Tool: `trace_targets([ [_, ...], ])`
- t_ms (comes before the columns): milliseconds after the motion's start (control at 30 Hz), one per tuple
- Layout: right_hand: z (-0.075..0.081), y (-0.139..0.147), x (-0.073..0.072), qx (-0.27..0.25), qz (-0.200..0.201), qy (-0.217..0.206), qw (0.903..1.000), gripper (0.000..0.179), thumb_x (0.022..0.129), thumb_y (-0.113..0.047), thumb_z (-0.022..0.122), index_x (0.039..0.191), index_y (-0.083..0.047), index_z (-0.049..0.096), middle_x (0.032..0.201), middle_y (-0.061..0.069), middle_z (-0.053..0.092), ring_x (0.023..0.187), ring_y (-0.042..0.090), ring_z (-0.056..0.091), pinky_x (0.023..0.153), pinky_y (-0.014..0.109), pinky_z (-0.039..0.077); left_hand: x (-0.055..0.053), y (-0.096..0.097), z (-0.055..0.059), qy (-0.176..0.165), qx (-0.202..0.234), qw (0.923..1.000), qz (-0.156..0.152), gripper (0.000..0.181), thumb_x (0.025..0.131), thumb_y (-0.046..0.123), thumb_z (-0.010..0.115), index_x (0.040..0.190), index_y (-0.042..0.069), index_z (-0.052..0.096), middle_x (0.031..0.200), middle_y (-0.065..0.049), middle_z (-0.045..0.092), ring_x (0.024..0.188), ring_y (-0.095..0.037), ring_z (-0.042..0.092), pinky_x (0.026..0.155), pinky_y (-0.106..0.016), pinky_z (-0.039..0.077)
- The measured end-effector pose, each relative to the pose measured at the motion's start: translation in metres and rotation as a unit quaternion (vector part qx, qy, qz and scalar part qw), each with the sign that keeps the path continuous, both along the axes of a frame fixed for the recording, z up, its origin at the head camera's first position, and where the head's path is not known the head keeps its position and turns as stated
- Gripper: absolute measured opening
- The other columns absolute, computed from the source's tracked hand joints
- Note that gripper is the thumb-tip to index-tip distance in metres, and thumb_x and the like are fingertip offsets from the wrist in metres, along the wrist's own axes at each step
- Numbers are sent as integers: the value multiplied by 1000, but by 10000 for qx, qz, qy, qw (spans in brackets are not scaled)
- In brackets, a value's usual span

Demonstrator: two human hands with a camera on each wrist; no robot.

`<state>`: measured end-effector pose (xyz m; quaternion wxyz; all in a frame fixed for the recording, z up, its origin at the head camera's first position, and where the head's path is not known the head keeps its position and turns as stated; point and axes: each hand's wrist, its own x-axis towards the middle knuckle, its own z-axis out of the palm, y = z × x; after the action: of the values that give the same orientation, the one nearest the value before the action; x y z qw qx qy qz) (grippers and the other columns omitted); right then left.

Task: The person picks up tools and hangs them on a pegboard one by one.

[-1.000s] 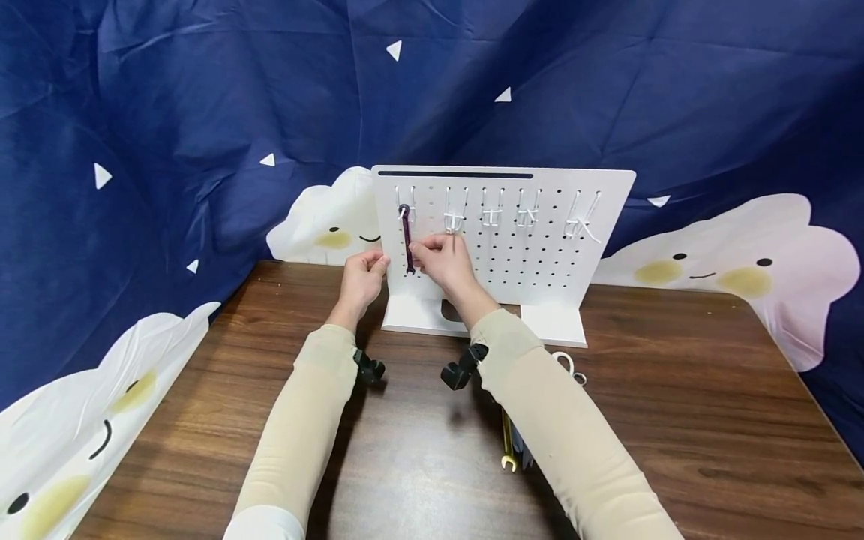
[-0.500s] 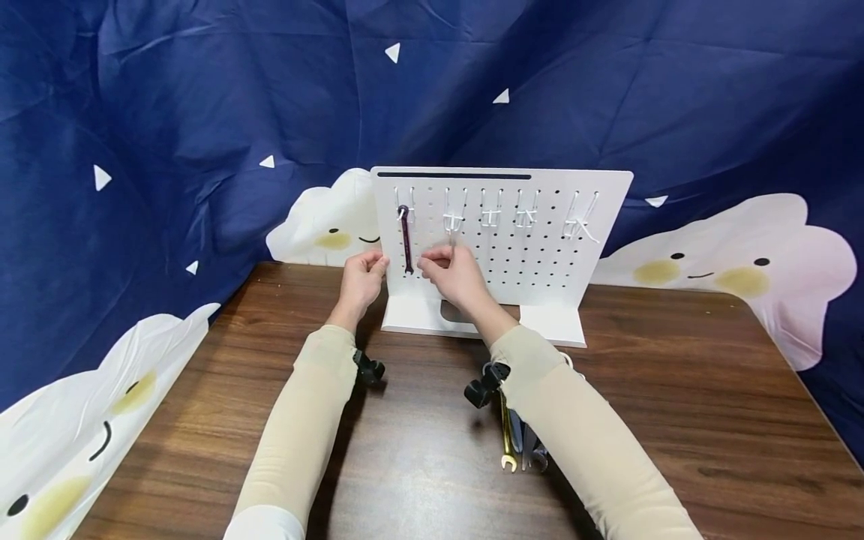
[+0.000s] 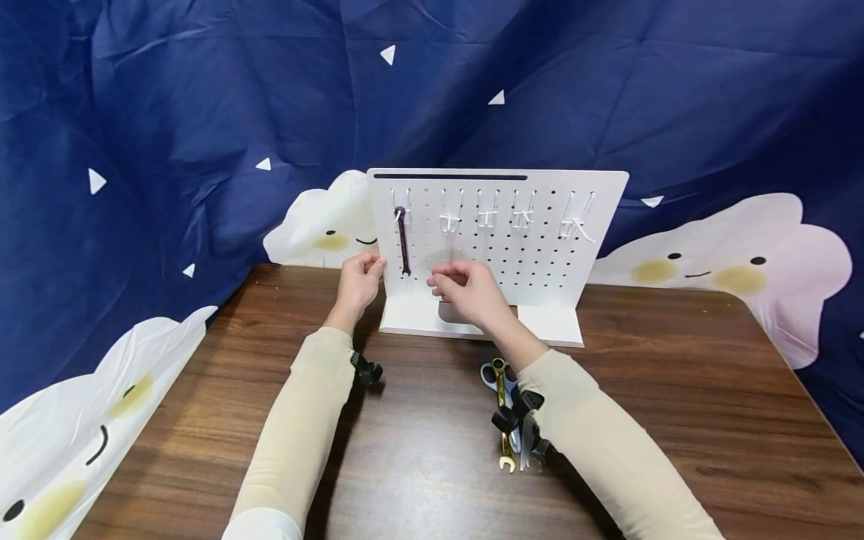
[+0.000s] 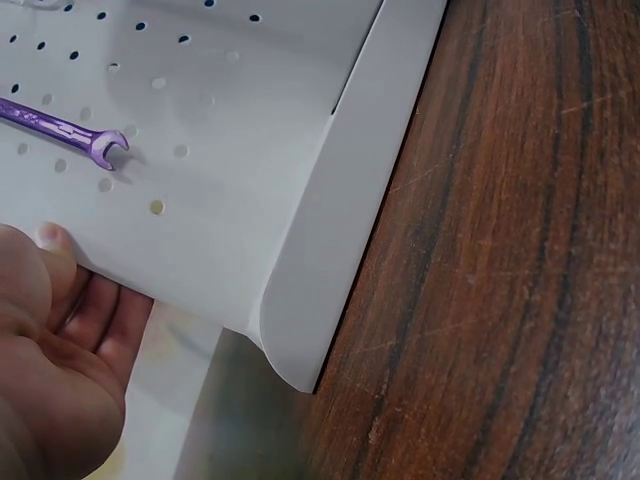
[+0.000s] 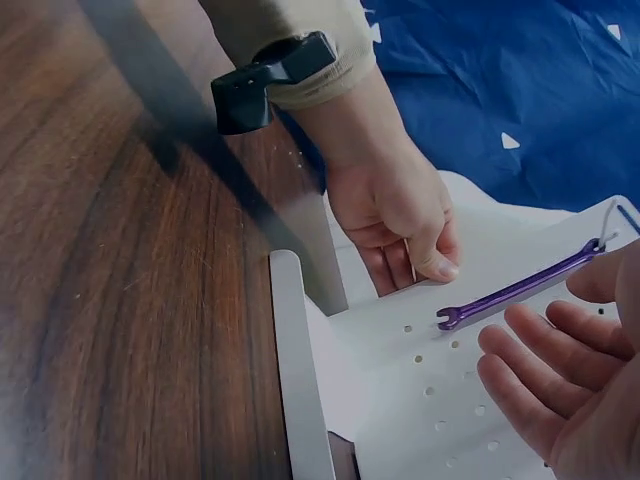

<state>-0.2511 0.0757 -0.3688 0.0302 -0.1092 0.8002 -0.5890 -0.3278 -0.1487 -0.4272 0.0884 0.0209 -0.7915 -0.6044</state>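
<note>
A purple combination wrench (image 3: 403, 244) hangs by its ring end from the leftmost hook of a white pegboard (image 3: 486, 262), its open jaw pointing down. My left hand (image 3: 360, 283) pinches the board's left edge; in the left wrist view the thumb lies on the front face and the fingers (image 4: 110, 315) go behind it. Holding nothing, my right hand (image 3: 472, 292) is in front of the board's lower middle, right of the wrench, its fingers loosely bent. In the right wrist view the wrench (image 5: 520, 287) lies between both hands.
On the wooden table (image 3: 432, 450), a gold wrench (image 3: 506, 463), scissors (image 3: 487, 375) and other tools lie partly under my right wrist and its camera. More white hooks (image 3: 522, 217) stick out along the board's upper part. A blue curtain (image 3: 223, 90) hangs behind.
My right hand has let go of the hanging wrench and drawn away right and down, uncovering more of the tools on the table. My left hand stays at the board's edge.
</note>
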Motion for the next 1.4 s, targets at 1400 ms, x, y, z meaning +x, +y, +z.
trace_targets([
  [1400, -17, 85, 68, 70, 16, 226, 9997, 28, 108, -5, 61, 125, 15, 68, 114, 30, 77, 90, 7, 78, 84, 22, 65, -3, -1, -4, 71, 76, 9999, -5, 23, 109, 9, 63, 118, -9, 75, 90, 1, 71, 83, -4, 62, 80, -16, 55],
])
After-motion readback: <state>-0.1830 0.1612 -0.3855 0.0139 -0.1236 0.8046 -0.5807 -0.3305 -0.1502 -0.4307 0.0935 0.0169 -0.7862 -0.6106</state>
